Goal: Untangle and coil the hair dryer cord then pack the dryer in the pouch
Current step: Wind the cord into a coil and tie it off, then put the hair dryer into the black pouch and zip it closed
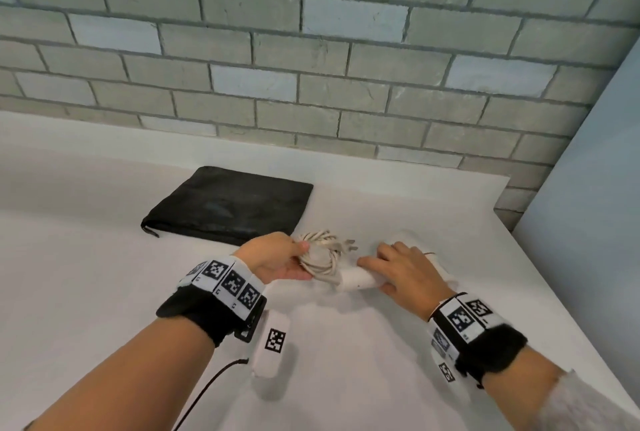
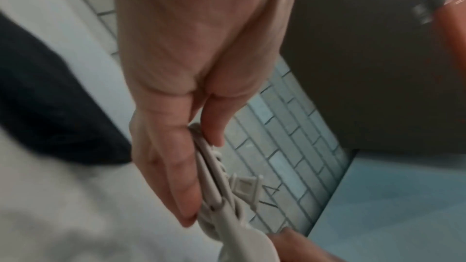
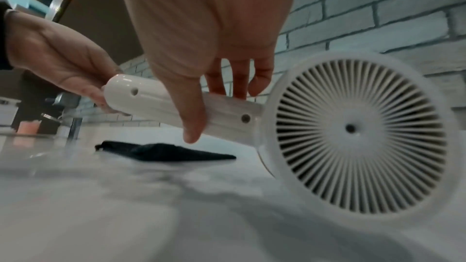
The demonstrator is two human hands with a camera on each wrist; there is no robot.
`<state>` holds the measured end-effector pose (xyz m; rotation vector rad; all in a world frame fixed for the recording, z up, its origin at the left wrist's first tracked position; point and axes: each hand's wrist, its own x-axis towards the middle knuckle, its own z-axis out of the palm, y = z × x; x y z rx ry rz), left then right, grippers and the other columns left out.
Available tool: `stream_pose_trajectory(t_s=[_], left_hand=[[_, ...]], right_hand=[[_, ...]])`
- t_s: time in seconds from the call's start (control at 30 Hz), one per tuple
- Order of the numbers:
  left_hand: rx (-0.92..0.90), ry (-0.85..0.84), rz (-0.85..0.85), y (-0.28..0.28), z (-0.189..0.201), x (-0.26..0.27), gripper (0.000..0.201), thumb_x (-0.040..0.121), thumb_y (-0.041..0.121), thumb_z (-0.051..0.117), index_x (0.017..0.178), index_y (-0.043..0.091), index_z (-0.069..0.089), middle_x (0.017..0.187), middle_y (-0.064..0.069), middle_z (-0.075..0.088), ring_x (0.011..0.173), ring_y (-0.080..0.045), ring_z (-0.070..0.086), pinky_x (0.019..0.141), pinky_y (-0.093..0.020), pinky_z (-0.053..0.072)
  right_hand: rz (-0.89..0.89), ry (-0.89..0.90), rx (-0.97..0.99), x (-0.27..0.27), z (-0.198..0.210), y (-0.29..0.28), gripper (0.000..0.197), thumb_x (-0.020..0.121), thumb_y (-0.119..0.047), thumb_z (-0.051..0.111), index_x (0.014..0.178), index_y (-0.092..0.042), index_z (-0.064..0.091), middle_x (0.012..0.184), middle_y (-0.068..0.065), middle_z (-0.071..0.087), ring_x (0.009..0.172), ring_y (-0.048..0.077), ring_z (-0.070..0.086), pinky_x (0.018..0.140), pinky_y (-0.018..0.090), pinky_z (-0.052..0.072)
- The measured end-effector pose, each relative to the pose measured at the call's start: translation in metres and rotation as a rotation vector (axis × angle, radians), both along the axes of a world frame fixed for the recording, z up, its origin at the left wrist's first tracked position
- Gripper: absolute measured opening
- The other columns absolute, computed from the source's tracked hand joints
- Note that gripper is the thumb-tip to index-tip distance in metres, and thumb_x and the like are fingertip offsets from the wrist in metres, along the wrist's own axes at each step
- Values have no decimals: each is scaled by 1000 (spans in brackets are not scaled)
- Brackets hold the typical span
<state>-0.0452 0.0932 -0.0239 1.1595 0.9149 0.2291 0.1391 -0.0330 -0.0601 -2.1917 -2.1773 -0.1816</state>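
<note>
White table (image 1: pixel 104 292); dryer (image 3: pixel 353 136) handle points left.

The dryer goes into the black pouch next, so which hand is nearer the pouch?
Left. The left hand, gripping the coiled cord, sits just off the pouch's near edge; the right hand, on the dryer handle, is farther right.

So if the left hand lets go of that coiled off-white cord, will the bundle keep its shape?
Probably not: the coiled off-white cord shows no tie, only the left hand pinching its loops together. It looks springy, so the loops would likely loosen. The plug end sticks out free and might flop.
</note>
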Motion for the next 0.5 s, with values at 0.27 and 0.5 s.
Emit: stream_pose_trajectory(t_s=[0.27,0.5], left_hand=[[-135,296,-168,8,-48,12,24,97,12,37,82,-4,46,72,-19,61,67,-29,64,70,-36,56],[548,704,-461,21,-36,11,35,87,34,58,70,6,46,71,-6,56,55,-20,58,59,-31,51]], right_hand=[[-50,38,-180,-4,-12,-3,46,81,-5,56,120,-29,53,107,9,48,101,28,43,64,31,30],[-121,87,-349,-5,-4,1,54,85,-3,48,131,-31,45,117,9,42,112,27,38,86,36,41]])
